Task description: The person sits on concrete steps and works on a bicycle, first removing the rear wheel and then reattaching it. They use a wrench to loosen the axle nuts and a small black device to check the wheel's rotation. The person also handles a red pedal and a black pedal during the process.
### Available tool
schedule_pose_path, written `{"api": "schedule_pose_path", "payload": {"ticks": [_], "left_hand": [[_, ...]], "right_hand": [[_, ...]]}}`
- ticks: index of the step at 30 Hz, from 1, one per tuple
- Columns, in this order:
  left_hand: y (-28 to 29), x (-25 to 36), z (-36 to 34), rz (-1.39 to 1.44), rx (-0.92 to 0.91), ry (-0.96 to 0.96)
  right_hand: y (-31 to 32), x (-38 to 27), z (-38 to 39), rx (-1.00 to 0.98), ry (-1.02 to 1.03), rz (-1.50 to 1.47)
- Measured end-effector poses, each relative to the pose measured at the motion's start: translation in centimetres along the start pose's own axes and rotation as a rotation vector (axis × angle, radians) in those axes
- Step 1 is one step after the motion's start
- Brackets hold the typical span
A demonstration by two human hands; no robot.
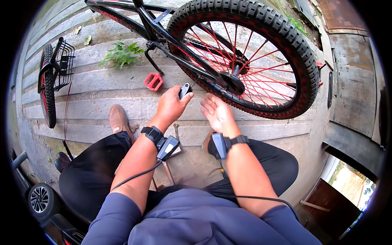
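My left hand (pixel 169 107) is closed around a small dark folding multi-tool (pixel 185 90) with a grey rounded end. A thin dark rod runs from beside it toward the bicycle's frame; whether its tip touches there I cannot tell. Open and palm up, my right hand (pixel 217 113) has its fingers stretched toward the tyre and holds nothing. In front of both hands is a black bicycle's rear wheel (pixel 267 109), with red spokes and a knobbly tyre. A red pedal (pixel 153 81) sits left of the tool, below the kickstand (pixel 154 61).
At the far left are a second wheel (pixel 50 106) and a black wire basket (pixel 65 67). A green weed (pixel 123 55) grows between the stone slabs. My brown shoe (pixel 118 118) is below it. Wooden boards (pixel 353 77) line the right side; a car wheel (pixel 41 199) shows lower left.
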State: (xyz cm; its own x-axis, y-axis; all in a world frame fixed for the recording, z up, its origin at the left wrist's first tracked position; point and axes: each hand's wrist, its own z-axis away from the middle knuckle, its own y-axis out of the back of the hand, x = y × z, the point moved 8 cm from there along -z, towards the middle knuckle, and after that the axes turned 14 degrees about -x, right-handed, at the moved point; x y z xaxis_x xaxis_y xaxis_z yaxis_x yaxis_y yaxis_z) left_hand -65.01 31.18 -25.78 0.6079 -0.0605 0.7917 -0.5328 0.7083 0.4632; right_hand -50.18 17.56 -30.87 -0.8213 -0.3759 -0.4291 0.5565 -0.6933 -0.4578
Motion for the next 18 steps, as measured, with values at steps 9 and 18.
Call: {"api": "schedule_pose_path", "payload": {"ticks": [9,18], "left_hand": [[0.1,-0.4,0.5,0.031,-0.026,0.028],[0.2,-0.1,0.5,0.07,-0.02,-0.013]], "right_hand": [[-4.0,1.3,-8.4,-0.379,0.145,-0.363],[-3.9,0.6,-10.3,-0.375,0.094,-0.389]]}}
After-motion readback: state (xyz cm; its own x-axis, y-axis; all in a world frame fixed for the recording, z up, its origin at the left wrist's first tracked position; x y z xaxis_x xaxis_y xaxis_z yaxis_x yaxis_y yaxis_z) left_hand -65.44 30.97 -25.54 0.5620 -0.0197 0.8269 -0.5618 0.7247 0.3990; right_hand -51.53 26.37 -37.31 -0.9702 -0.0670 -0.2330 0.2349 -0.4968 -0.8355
